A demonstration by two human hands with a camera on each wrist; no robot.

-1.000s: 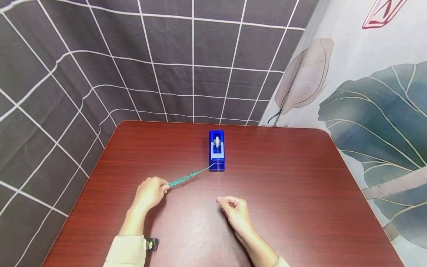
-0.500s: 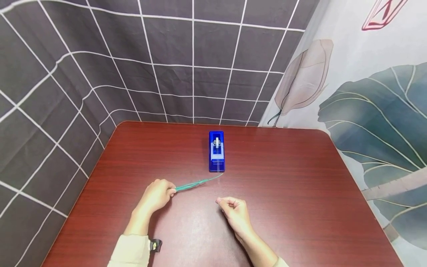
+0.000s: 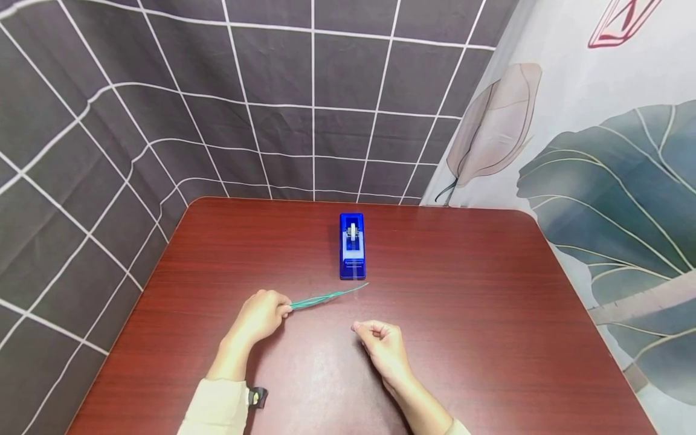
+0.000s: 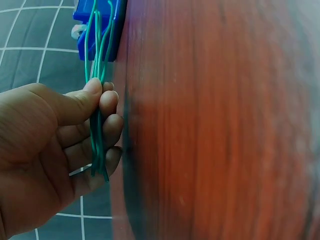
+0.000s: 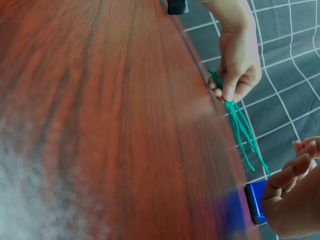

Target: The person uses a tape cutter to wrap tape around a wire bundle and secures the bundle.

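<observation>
My left hand (image 3: 263, 317) pinches a bundle of thin green wires (image 3: 319, 299) between thumb and fingers. In the left wrist view the cut ends of the green wires (image 4: 98, 155) hang below the thumb, across the curled fingers. Their far tip points right, just in front of a blue tape dispenser (image 3: 352, 269). From the dispenser's front a faint strip of clear tape (image 3: 356, 292) runs toward me, and the wire tip crosses it in the head view. My right hand (image 3: 387, 350) pinches the near end of this strip with thumb and forefinger, the other fingers curled.
The reddish-brown wooden table (image 3: 462, 290) carries the dispenser near its back middle. A dark grid-patterned curtain (image 3: 283, 72) hangs behind and to the left, a leaf-printed one (image 3: 571, 151) to the right. A black strap (image 3: 258, 397) sits at the left sleeve.
My left hand has moved right and slightly toward me. The wires' tip has shifted from the dispenser's front edge to across the tape strip. The right hand has stayed in place.
</observation>
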